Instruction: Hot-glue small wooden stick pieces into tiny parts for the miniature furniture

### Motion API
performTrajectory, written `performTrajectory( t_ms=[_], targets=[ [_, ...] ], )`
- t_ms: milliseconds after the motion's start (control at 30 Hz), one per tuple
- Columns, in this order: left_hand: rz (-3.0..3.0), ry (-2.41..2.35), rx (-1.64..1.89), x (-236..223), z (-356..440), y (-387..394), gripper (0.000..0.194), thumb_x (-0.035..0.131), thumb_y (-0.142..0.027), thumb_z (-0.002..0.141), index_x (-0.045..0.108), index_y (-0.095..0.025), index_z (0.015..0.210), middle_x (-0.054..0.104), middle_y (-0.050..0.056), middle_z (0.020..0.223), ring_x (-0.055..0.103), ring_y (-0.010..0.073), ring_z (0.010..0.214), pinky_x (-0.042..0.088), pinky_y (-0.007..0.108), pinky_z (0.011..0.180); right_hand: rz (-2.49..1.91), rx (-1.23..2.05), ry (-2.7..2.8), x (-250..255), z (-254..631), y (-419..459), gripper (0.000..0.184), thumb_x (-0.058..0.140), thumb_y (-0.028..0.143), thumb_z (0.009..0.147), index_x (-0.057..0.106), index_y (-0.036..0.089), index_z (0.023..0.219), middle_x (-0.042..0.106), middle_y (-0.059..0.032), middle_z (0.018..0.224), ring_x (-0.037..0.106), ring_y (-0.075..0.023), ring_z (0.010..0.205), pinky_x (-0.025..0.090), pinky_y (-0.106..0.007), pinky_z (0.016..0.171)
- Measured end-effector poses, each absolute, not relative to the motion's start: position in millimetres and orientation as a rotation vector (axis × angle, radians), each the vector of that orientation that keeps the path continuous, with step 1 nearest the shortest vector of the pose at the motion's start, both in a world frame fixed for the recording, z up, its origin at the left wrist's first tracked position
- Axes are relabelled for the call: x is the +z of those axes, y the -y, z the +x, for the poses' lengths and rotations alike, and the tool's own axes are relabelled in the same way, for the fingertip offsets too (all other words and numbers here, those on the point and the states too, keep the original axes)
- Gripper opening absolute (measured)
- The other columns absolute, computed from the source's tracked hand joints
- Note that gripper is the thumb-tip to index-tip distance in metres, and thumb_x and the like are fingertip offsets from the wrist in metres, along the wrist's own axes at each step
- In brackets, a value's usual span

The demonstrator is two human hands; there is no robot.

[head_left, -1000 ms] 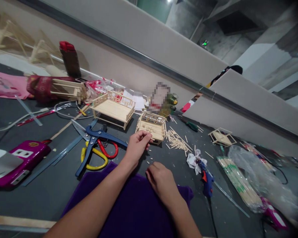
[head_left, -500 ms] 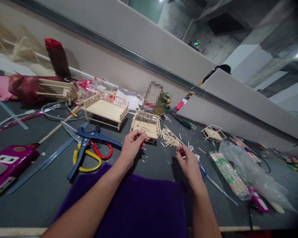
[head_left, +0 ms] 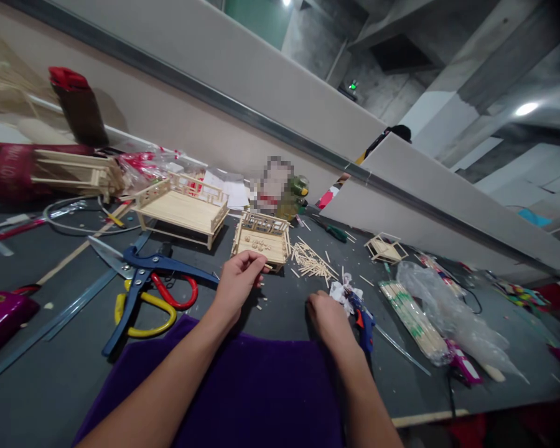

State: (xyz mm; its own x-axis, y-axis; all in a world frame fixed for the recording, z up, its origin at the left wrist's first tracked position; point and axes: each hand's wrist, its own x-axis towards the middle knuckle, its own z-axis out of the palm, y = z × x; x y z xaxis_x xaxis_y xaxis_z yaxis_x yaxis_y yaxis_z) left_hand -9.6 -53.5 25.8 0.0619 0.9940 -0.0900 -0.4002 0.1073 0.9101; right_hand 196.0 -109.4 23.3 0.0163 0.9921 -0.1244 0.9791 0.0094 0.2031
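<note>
My left hand [head_left: 238, 283] is closed in a pinch on a short wooden stick [head_left: 267, 266], whose tip shows past the thumb. Just beyond it stands a small wooden model bed [head_left: 275, 246] with a railed back and little round pieces on its top. My right hand [head_left: 329, 320] is low over the dark table, fingers curled downward; what they hold, if anything, is hidden. A loose pile of thin wooden sticks [head_left: 312, 260] lies beyond that hand. Close to its right side is a blue glue gun [head_left: 366, 330] by a crumpled white tissue [head_left: 340, 292].
A larger model bed [head_left: 180, 211] stands back left. Blue-handled cutters [head_left: 142, 264] and yellow-and-red scissors [head_left: 144, 317] lie left of my left arm. To the right are a small wooden frame [head_left: 385, 249], bagged sticks [head_left: 415, 320] and clear plastic [head_left: 448, 311]. Purple cloth [head_left: 252, 386] covers the front.
My right hand has moved down and left, closer to the table, and its fingers have turned downward. My left hand keeps its pinch near the small bed. The camera has turned slightly right.
</note>
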Motion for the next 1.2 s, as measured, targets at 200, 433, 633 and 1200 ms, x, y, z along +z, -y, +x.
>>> performTrajectory(
  t_ms=[200, 433, 633, 1200],
  targets=[
    [0.853, -0.927, 1.288, 24, -10, 53, 0.031, 0.075, -0.041, 0.066, 0.065, -0.014, 0.077, 0.066, 0.001, 0.065, 0.05, 0.0085, 0.05, 0.039, 0.019, 0.049, 2.116, 0.15, -2.019, 7, 184, 108, 0.018, 0.045, 0.006, 0.09, 0.061, 0.011, 0.094, 0.064, -0.0125, 0.092, 0.065, -0.0189, 0.074, 0.039, -0.026, 0.059],
    [0.876, -0.918, 1.273, 24, -9, 53, 0.031, 0.075, -0.041, 0.067, 0.065, -0.014, 0.077, 0.065, 0.0, 0.065, 0.049, 0.0081, 0.05, 0.038, 0.018, 0.049, 2.449, 0.225, -2.14, 34, 222, 90, 0.017, 0.041, 0.016, 0.092, 0.058, 0.016, 0.093, 0.066, -0.0052, 0.081, 0.061, -0.0164, 0.071, 0.039, -0.024, 0.063],
    [0.895, -0.964, 1.244, 23, -8, 52, 0.034, 0.075, -0.044, 0.066, 0.065, -0.014, 0.078, 0.065, 0.0, 0.065, 0.05, 0.0087, 0.052, 0.039, 0.019, 0.05, 2.425, 0.219, -2.171, 69, 236, 33, 0.022, 0.047, 0.015, 0.085, 0.066, 0.022, 0.095, 0.068, -0.0048, 0.1, 0.061, -0.0162, 0.088, 0.038, -0.022, 0.07],
    [0.971, -0.955, 1.193, 20, -8, 52, 0.033, 0.074, -0.042, 0.067, 0.065, -0.014, 0.082, 0.066, 0.001, 0.07, 0.049, 0.0088, 0.053, 0.038, 0.019, 0.05, 2.687, 0.32, -1.903, 71, 242, 36, 0.03, 0.034, 0.03, 0.097, 0.061, 0.021, 0.108, 0.07, -0.0082, 0.095, 0.064, -0.0211, 0.086, 0.039, -0.027, 0.069]
  ],
)
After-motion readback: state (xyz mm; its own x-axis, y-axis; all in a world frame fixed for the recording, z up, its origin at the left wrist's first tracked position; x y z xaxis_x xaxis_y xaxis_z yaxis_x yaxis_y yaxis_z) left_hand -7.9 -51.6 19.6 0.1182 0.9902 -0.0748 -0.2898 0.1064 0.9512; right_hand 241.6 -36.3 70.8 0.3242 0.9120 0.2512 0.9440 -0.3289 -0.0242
